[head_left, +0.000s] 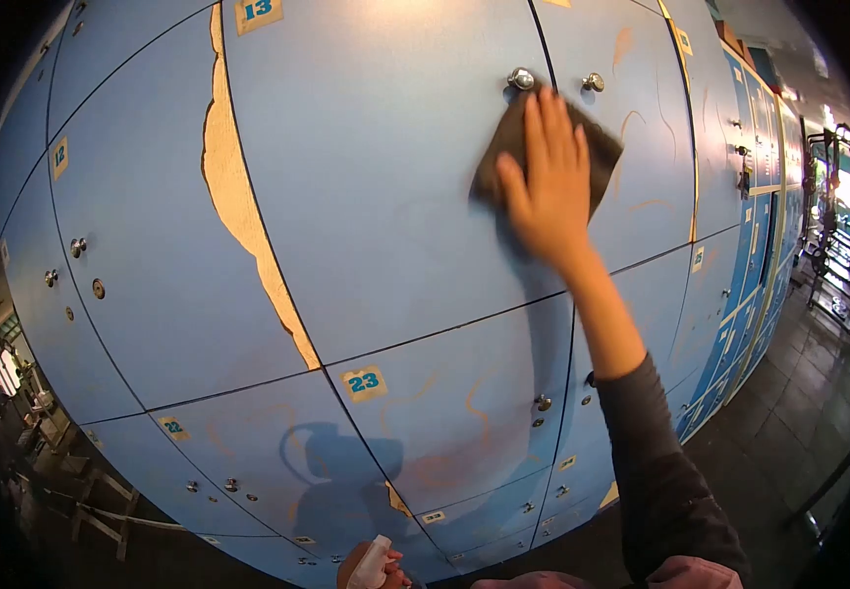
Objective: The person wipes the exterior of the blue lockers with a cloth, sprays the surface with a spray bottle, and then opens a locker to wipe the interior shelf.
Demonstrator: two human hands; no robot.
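Blue locker doors point(395, 196) are marked, left to right, with number stickers: 12 point(59, 157), 22 point(172, 427), 13 point(258, 12) and 23 point(364, 383). Low down, a white bottle point(370, 564) is held in the closed grip of the left hand point(394, 572), maybe so it is close by; no brand can be read. Next, a dark cloth point(602, 162) is pressed under the round knob point(520, 79) of 13 by the right hand point(550, 187), its grip open, likely so the cloth is held flat.
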